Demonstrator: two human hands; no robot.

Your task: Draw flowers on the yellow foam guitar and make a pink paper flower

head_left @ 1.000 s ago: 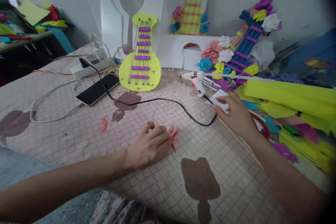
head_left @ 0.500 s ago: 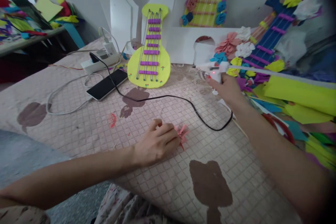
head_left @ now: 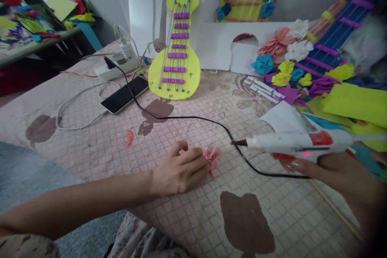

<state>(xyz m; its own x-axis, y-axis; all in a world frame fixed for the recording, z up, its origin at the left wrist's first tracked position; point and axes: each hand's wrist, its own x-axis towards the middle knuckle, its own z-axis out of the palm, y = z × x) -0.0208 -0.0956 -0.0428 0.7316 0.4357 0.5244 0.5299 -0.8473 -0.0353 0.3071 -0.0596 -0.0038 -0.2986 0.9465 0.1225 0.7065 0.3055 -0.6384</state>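
Note:
My left hand (head_left: 183,169) rests low over the table, its fingers curled round the base of a pink paper flower (head_left: 212,160) whose strips fan out to the right. On the right, my right hand (head_left: 335,173) grips a white and orange glue gun (head_left: 290,145) with a small red light lit. The gun's dark nozzle points left towards the flower, a short gap away from it. A black cord (head_left: 193,117) runs across the table and passes under the nozzle.
A yellow paper guitar (head_left: 175,72) leans on white boards at the back. Left of it lie a phone (head_left: 123,96) and a power strip (head_left: 116,68). Paper flowers, a blue guitar (head_left: 328,52) and yellow sheets (head_left: 356,105) fill the right. Small pink scraps (head_left: 129,138) lie left of my left hand.
My right hand has brought the glue gun nearer and turned its nozzle to the left. White strips behind it now show. My left hand has stayed with the pink flower; the view has shifted slightly.

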